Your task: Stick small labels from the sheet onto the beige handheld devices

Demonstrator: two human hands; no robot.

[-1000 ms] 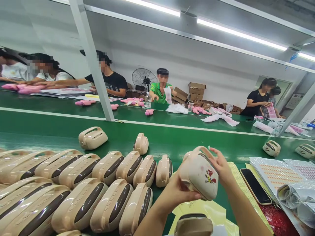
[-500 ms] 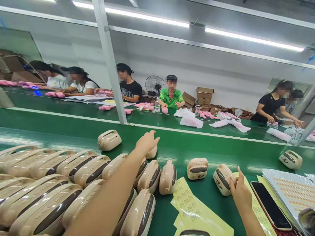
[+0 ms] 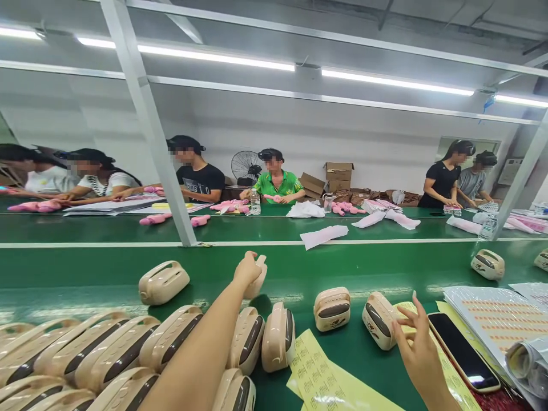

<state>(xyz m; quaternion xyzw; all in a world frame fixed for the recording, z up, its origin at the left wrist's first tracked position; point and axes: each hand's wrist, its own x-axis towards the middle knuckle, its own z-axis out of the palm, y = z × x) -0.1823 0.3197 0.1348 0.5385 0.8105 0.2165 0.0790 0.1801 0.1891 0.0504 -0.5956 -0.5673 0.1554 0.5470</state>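
My left hand (image 3: 247,270) reaches far out over the green work surface and is closed on a beige portable speaker (image 3: 256,284) with a carrying handle. A shadow beneath suggests this speaker is off the surface. My right hand (image 3: 414,337) has its fingers apart, and its fingertips are at the right side of another speaker (image 3: 380,321) with a dark oval panel and a small printed picture. Left of that one stands an upright speaker (image 3: 332,309). Yellow label sheets (image 3: 319,359) lie between my arms. My left forearm hides part of the rows of speakers (image 3: 171,337).
A phone (image 3: 464,351) and plastic-covered sticker sheets (image 3: 492,317) lie at the right. Single speakers stand at far left (image 3: 164,282) and far right (image 3: 488,265). Across a raised white edge (image 3: 274,243), co-workers handle pink plush toys. A metal post (image 3: 149,123) rises at left.
My left hand has closed on the far speaker and appears to have lifted it. My right fingers have spread beside their speaker. The view has tilted up and levelled.
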